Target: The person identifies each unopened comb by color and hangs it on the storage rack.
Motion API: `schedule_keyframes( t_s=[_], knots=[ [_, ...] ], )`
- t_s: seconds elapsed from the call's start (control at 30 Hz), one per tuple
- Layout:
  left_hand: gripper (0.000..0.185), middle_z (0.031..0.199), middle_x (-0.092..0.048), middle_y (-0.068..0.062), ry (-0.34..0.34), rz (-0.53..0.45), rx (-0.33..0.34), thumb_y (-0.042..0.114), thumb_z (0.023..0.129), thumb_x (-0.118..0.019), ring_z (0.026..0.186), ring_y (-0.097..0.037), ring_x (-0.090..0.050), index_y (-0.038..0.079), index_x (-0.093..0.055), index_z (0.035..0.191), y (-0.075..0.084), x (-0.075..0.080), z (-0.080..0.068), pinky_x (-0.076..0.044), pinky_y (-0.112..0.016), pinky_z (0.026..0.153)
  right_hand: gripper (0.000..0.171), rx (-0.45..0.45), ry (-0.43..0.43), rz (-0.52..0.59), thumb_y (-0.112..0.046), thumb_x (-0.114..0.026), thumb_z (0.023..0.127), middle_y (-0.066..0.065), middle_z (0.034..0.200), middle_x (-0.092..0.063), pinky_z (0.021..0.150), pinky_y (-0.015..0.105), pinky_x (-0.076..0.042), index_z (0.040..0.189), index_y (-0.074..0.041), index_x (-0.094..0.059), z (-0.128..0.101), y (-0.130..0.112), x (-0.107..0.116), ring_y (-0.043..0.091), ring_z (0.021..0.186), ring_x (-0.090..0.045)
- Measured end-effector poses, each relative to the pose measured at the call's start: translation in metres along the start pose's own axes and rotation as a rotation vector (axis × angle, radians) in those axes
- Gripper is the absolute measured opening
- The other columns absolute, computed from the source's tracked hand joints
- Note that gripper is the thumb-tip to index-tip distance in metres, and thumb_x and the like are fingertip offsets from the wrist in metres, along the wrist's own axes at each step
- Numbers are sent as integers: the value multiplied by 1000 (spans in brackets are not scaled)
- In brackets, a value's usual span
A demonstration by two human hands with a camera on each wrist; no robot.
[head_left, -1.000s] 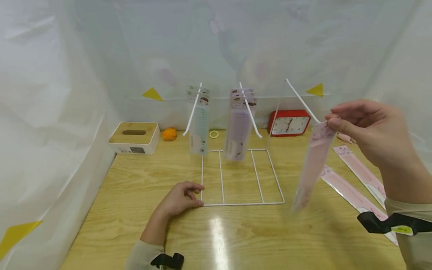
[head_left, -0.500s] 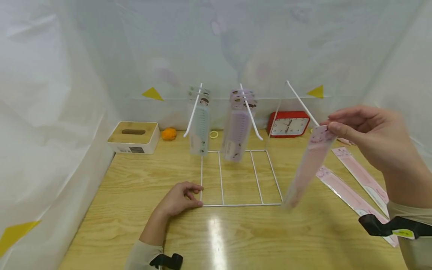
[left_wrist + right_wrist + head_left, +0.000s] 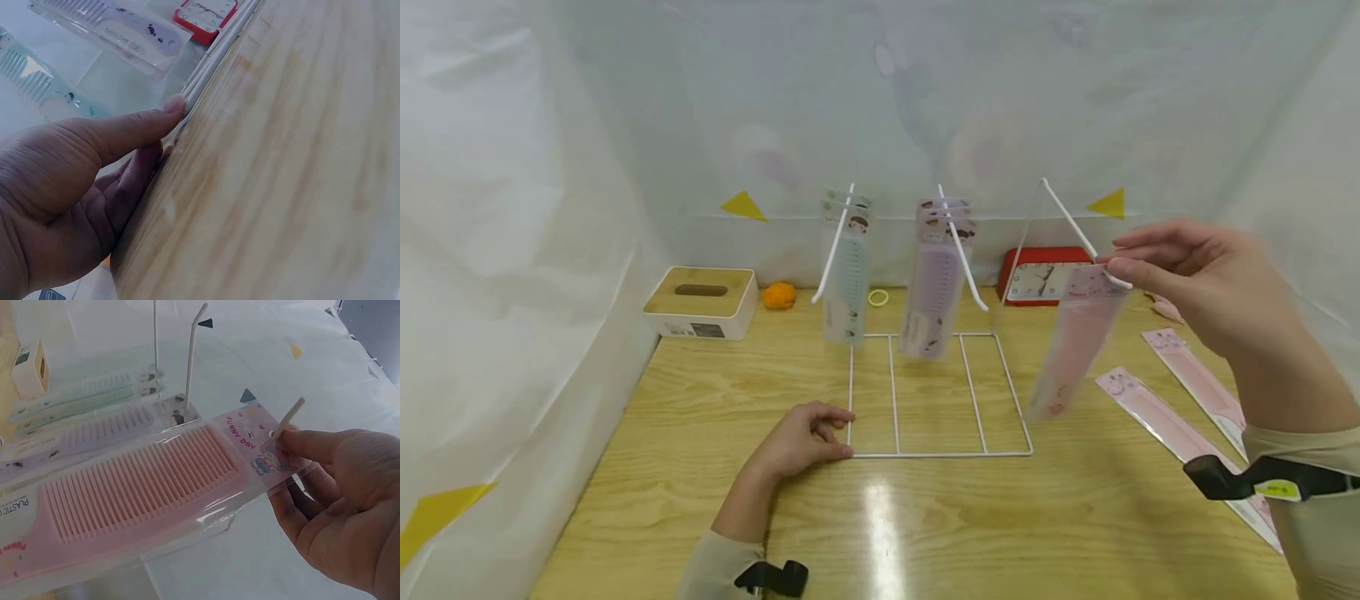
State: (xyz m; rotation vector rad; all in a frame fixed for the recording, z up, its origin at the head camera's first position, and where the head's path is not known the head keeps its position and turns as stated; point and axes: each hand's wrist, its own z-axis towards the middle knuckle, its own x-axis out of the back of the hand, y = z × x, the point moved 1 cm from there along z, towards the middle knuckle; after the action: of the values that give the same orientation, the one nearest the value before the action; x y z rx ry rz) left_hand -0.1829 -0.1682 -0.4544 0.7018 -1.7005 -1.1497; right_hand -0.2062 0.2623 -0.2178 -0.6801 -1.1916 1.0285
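Observation:
My right hand pinches the top of a pink comb in a clear package. The white tip of the rack's right hook passes through the package's hole in the right wrist view, and the comb slants down to the left. Thumb and fingers of my left hand grip the front left corner of the white wire rack. Packaged mint combs hang from the left hook, and packaged purple combs hang from the middle one.
Two packaged pink combs lie on the table at the right. Along the back stand a tissue box, an orange ball-like thing, a yellow ring and a red clock. White sheeting surrounds the table.
My right hand has moved slightly left and back, bringing the pink comb's package onto the right hook's tip. My left hand stays at the rack's corner.

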Motion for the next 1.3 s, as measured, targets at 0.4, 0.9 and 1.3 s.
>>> schedule_keyframes(
  t_s=[0.4, 0.9, 1.3],
  knots=[
    [45, 105, -70, -12, 2, -4, -11, 12, 80, -84, 77, -16, -64, 3, -69, 121, -4, -3, 2, -51, -24, 77, 38, -32, -62, -14, -25, -74, 91, -15, 100, -76, 82, 9, -45, 126, -12, -67, 75, 21, -7, 0, 98, -66],
    [45, 100, -70, -13, -2, 1, 2, 11, 81, -84, 75, -16, -63, 2, -69, 122, -5, 2, 0, -51, -24, 73, 38, -36, -65, -15, -26, -74, 91, -18, 98, -74, 80, 9, -46, 125, -12, -67, 110, 25, -14, -2, 97, -66],
    [45, 105, -68, -14, 1, 10, 4, 11, 80, -84, 76, -14, -61, 2, -69, 121, -2, 3, -2, -49, -24, 70, 39, 71, -104, -95, -10, -71, 93, -19, 110, -72, 78, 8, -50, 131, -5, -63, 71, 58, 13, -7, 98, -68]
  ],
)
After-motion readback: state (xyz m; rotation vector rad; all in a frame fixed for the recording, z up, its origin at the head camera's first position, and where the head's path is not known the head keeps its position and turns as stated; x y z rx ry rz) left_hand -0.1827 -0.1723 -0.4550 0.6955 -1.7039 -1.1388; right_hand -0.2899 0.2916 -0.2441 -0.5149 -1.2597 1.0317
